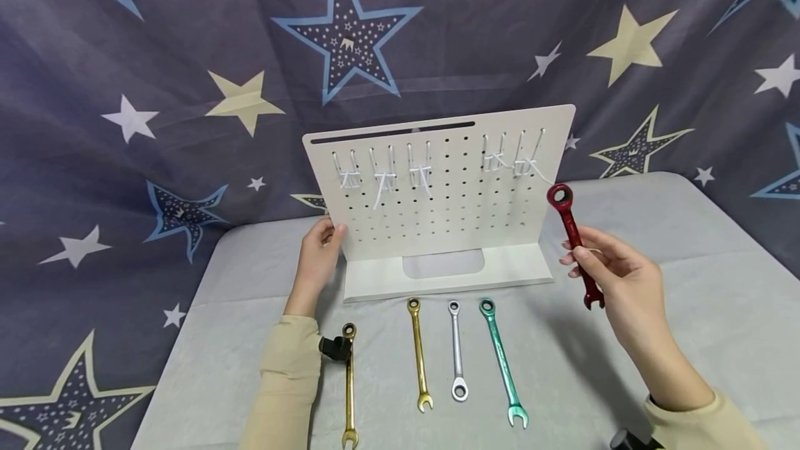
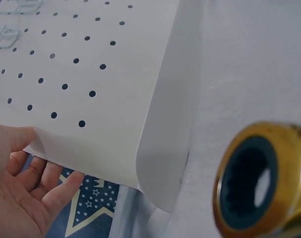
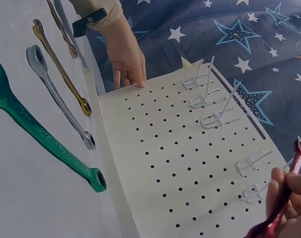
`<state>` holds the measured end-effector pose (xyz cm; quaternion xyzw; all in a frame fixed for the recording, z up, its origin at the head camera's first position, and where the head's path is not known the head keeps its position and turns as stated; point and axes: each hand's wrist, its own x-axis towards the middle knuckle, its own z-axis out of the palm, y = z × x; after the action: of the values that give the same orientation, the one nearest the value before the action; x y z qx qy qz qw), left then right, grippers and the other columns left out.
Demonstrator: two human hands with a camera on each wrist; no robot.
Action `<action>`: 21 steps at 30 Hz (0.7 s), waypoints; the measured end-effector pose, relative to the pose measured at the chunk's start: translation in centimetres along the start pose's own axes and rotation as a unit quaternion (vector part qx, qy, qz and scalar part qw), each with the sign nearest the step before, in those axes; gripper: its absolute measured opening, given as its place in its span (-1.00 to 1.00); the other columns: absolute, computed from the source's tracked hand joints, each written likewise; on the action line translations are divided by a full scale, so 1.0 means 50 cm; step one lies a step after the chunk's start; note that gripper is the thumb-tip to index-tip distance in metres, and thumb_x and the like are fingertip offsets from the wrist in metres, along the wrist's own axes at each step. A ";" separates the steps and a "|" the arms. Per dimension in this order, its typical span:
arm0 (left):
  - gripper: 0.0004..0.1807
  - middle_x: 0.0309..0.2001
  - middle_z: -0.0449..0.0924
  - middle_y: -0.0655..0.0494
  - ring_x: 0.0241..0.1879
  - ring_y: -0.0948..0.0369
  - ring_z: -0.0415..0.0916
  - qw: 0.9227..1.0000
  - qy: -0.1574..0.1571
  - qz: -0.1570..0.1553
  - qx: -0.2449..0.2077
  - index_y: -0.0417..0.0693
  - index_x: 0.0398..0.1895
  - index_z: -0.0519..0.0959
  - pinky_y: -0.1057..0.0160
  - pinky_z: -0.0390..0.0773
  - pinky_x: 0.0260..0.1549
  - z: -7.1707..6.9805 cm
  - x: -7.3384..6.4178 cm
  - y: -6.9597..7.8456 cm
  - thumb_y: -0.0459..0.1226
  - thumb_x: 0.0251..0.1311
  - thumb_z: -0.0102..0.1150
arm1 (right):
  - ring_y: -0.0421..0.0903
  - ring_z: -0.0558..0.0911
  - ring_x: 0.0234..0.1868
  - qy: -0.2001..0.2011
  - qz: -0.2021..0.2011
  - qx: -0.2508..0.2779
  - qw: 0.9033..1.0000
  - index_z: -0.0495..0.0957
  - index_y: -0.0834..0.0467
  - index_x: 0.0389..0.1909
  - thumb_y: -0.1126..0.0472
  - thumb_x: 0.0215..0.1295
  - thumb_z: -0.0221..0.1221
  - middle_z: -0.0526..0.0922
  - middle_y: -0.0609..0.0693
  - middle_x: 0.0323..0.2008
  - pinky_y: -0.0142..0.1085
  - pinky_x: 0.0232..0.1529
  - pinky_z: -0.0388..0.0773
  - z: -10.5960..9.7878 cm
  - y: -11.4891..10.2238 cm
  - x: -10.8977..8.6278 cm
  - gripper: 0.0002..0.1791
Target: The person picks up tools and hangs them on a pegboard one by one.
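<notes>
- Right now, reading the clock from the middle of the pegboard [image 1: 375, 248] in the head view, we see the red wrench [image 1: 571, 226] raised a little past three o'clock, ring end up.
- Our right hand [image 1: 615, 269] pinches its shaft, thumb in front, fingers behind; our left hand [image 1: 320, 252] grips the board's edge near eight, thumb on the front face.
- We judge the step in hand to be bringing the wrench to the outermost right hook [image 1: 525, 167], towards two o'clock — we cannot tell whether ring and wire touch.
- The next move, we think, calls for threading the ring over that hook's tip while our left hand steadies the board.
- The neighbouring hook [image 1: 494, 161] sits close by and could snag the ring; three left hooks [image 1: 385, 180] stand around ten. All five hooks bear nothing.
- On the table [image 1: 700, 283] lie a green wrench [image 1: 500, 356] at five, a silver wrench [image 1: 457, 346] and a gold wrench [image 1: 419, 353] around six, and a second gold wrench [image 1: 350, 387] at seven — partly hidden by our black wrist camera [image 1: 335, 348].
</notes>
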<state>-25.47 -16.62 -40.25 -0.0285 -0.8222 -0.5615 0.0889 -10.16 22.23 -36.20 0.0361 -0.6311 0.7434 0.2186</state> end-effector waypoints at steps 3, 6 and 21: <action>-0.67 0.05 0.56 -0.31 0.06 -0.05 0.46 1.000 -0.002 0.000 0.000 -0.35 0.14 0.49 0.04 0.43 0.09 0.001 0.001 0.001 -0.27 0.46 0.05 | -0.19 0.69 -0.45 -0.002 0.002 -0.011 1.000 0.56 0.35 0.13 0.44 0.34 0.19 0.76 -0.03 -0.31 -0.46 -0.68 0.41 -0.002 0.000 0.001 -0.66; -0.66 0.05 0.56 -0.31 0.07 -0.05 0.46 1.000 -0.002 0.001 0.001 -0.35 0.14 0.49 0.04 0.43 0.10 0.002 0.001 0.002 -0.27 0.47 0.05 | -0.20 0.67 -0.45 -0.001 0.007 -0.015 1.000 0.55 0.33 0.16 0.42 0.35 0.20 0.76 -0.05 -0.30 -0.42 -0.79 0.29 -0.003 0.000 0.002 -0.64; -0.66 0.06 0.56 -0.32 0.08 -0.06 0.46 1.000 -0.003 0.002 -0.001 -0.35 0.13 0.50 0.02 0.41 0.11 -0.001 -0.001 0.002 -0.27 0.46 0.06 | -0.22 0.71 -0.34 0.002 0.030 -0.040 0.999 0.55 0.25 0.21 0.37 0.35 0.22 0.77 -0.06 -0.25 -0.42 -0.79 0.26 -0.004 -0.005 0.006 -0.60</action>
<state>-25.42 -16.62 -40.16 -0.0321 -0.8219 -0.5619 0.0879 -10.28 22.51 -35.90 0.0070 -0.6606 0.7241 0.1984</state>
